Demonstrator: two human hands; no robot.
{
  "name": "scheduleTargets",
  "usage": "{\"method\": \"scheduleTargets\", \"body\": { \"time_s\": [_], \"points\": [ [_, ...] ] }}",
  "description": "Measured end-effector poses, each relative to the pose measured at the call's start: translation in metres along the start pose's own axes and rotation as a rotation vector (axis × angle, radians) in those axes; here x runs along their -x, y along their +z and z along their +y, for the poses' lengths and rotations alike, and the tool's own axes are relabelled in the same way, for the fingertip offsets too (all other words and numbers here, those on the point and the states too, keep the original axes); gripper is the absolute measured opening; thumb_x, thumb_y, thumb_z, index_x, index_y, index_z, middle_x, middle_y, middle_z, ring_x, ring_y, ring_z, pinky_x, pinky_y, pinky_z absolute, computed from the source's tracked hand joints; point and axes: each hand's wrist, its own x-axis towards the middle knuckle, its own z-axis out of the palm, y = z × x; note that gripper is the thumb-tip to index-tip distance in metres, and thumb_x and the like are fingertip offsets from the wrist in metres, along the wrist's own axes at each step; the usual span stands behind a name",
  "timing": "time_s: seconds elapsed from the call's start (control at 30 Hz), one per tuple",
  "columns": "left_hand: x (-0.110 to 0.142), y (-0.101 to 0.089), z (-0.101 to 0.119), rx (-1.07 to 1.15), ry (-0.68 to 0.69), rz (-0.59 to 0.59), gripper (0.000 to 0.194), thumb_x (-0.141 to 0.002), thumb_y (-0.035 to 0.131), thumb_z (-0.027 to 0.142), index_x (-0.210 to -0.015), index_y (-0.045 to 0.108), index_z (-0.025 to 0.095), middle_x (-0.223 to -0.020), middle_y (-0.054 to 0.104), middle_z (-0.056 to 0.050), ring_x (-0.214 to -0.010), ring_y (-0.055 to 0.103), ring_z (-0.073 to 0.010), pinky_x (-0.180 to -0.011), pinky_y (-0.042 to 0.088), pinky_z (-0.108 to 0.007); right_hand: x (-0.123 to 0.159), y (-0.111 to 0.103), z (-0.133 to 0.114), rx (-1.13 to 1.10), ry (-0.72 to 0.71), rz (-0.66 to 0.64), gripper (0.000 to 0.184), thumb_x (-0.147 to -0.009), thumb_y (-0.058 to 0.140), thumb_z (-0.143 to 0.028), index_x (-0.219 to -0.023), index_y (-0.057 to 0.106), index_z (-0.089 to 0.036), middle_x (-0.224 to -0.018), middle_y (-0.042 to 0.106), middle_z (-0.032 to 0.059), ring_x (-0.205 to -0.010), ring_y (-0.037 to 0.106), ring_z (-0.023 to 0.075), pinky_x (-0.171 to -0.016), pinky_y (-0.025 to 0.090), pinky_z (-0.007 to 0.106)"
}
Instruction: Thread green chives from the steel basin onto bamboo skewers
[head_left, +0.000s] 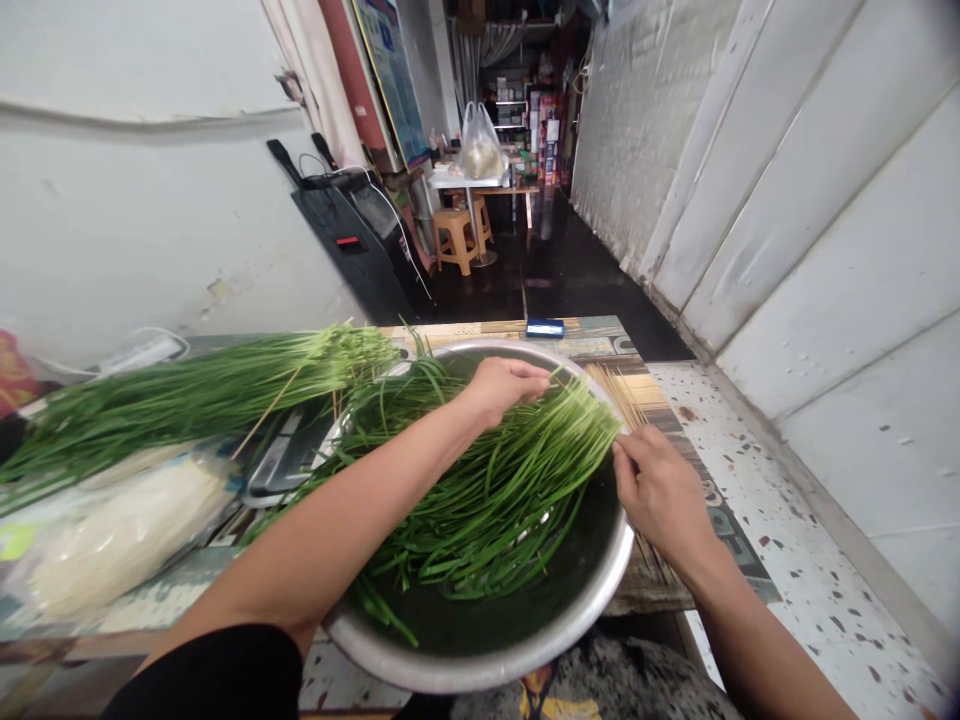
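Note:
A large metal basin (611,590) holds a heap of long garlic chives (480,510), their pale cut ends lined up at the right rim. My left hand (506,390) reaches over the basin, thumb and fingers pinched together at the far side of these ends. At the near side of the same ends, my right hand (664,490) is closed by the basin's right rim, its fingertips against the stems. Whatever thin thing may lie between the right fingers is hidden. Bamboo skewers (619,392) lie on the table just beyond my right hand, partly under the basin's edge.
Another bundle of garlic chives (187,390) lies at the left, beside a clear bag of something whitish (127,530) and a metal tray (277,460). A small blue box (545,328) sits at the table's far edge. Farther off are plastic stools (455,238) and a treadmill-like black machine (360,235).

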Motion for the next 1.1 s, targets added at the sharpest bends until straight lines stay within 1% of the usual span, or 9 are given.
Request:
{"method": "scheduleTargets", "body": {
  "time_s": [0.2,0.3,0.47,0.63,0.7,0.77,0.87,0.97,1.1],
  "points": [
    [0.005,0.005,-0.001,0.004,-0.011,0.017,0.013,-0.064,0.074,0.007,-0.077,0.071,0.008,-0.062,0.066,-0.005,-0.052,0.055,-0.0085,-0.062,0.049,-0.026,0.000,0.001,0.001,0.050,-0.013,0.013,0.029,-0.091,0.038,-0.025,-0.073,0.059,-0.017,-0.075,0.053,0.0035,-0.064,0.049,0.0121,-0.057,0.034,0.025],
    [0.012,0.010,0.001,-0.075,0.034,0.010,0.014,-0.064,0.074,0.009,-0.078,0.072,0.010,-0.076,0.070,-0.007,-0.063,0.060,-0.0107,-0.073,0.051,-0.029,0.000,0.001,0.000,0.048,-0.019,0.032,0.030,-0.092,0.038,-0.025,-0.073,0.060,-0.016,-0.075,0.054,0.0043,-0.065,0.050,0.0125,-0.057,0.034,0.025],
    [0.009,-0.007,0.013,-0.332,0.119,-0.225,0.023,-0.071,0.066,0.008,-0.091,0.073,0.016,-0.099,0.071,-0.006,-0.091,0.064,-0.0153,-0.093,0.046,-0.030,0.001,0.001,0.000,0.001,-0.008,0.070,0.033,-0.093,0.036,-0.027,-0.072,0.060,-0.017,-0.072,0.053,0.0043,-0.066,0.050,0.0128,-0.058,0.036,0.025],
    [-0.015,-0.034,0.006,-0.877,0.391,0.046,0.026,-0.076,0.059,0.010,-0.098,0.072,0.016,-0.106,0.069,-0.007,-0.104,0.060,-0.0205,-0.098,0.040,-0.033,0.000,0.001,0.001,-0.027,-0.007,0.046,0.032,-0.092,0.037,-0.029,-0.072,0.060,-0.017,-0.073,0.053,0.0045,-0.066,0.050,0.0131,-0.059,0.037,0.025],
    [-0.022,-0.037,-0.004,-0.980,0.440,-0.018,0.022,-0.077,0.061,0.015,-0.095,0.073,0.016,-0.102,0.070,-0.006,-0.101,0.061,-0.0200,-0.095,0.041,-0.030,0.000,0.002,0.002,-0.022,-0.009,0.043,0.032,-0.092,0.038,-0.028,-0.072,0.060,-0.017,-0.074,0.053,0.0044,-0.066,0.050,0.0129,-0.059,0.037,0.025],
    [-0.027,-0.034,-0.013,-1.040,0.462,-0.148,0.019,-0.078,0.062,0.019,-0.092,0.074,0.017,-0.099,0.071,-0.005,-0.096,0.061,-0.0186,-0.092,0.041,-0.028,0.000,0.001,0.002,-0.022,-0.018,0.050,0.032,-0.092,0.038,-0.029,-0.072,0.060,-0.017,-0.074,0.054,0.0047,-0.066,0.050,0.0128,-0.058,0.037,0.025],
    [-0.028,-0.025,-0.023,-1.196,0.494,-0.283,0.023,-0.079,0.061,0.022,-0.099,0.072,0.020,-0.103,0.070,-0.005,-0.100,0.057,-0.0213,-0.091,0.038,-0.031,0.000,0.001,0.002,-0.032,-0.017,0.048,0.033,-0.092,0.037,-0.029,-0.072,0.060,-0.017,-0.075,0.054,0.0052,-0.067,0.050,0.0130,-0.058,0.036,0.025],
    [-0.026,-0.018,-0.025,-1.361,0.510,-0.300,0.027,-0.080,0.057,0.024,-0.104,0.070,0.025,-0.101,0.069,-0.007,-0.103,0.051,-0.0264,-0.087,0.036,-0.037,-0.001,0.000,0.002,-0.031,-0.016,0.035,0.032,-0.092,0.038,-0.028,-0.071,0.059,-0.017,-0.073,0.053,0.0046,-0.067,0.050,0.0131,-0.058,0.035,0.025],
    [-0.026,-0.017,-0.022,-1.405,0.567,-0.282,0.021,-0.079,0.058,0.024,-0.092,0.074,0.024,-0.093,0.069,-0.008,-0.101,0.050,-0.0271,-0.086,0.034,-0.039,-0.002,0.001,0.002,-0.029,-0.016,0.035,0.032,-0.092,0.038,-0.029,-0.071,0.059,-0.017,-0.072,0.053,0.0043,-0.066,0.050,0.0129,-0.057,0.035,0.025]
  ]
}}
